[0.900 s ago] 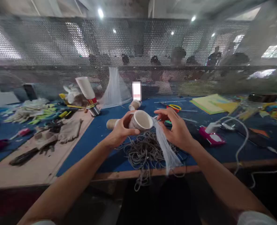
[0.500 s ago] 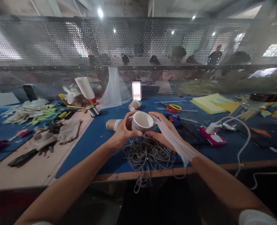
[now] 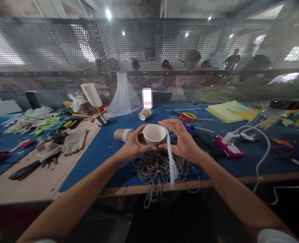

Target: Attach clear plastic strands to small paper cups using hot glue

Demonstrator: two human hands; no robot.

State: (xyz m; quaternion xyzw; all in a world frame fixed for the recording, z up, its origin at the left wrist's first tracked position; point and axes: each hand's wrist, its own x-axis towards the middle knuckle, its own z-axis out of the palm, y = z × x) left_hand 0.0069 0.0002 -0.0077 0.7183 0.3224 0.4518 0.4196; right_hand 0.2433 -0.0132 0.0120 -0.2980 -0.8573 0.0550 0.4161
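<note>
A white paper cup (image 3: 154,135) is held tilted in mid-air, its open mouth facing me. My left hand (image 3: 133,145) is closed round its left side, with the thumb under the near wall. On the opposite side my right hand (image 3: 183,140) has its fingertips at the rim and its thumb low on the wall. From the cup's right side hangs a thin strip of white sheer fabric (image 3: 172,165), passing by my right thumb. A tangled heap of grey cord (image 3: 152,168) lies beneath, some of it over the table edge.
Two twine-wrapped cups (image 3: 120,135) (image 3: 144,114) lie on the blue table. Left are stacked paper cups (image 3: 91,94), white netting (image 3: 124,96) and gloves (image 3: 75,141). Right are scissors (image 3: 187,116), coloured paper (image 3: 226,111) and a pink power strip (image 3: 229,148) with cables. A perforated screen (image 3: 149,44) stands behind.
The fabric strip, which lay across my right wrist, now hangs straight down by the cup. My right hand has turned and shifted, and the cup has lowered slightly.
</note>
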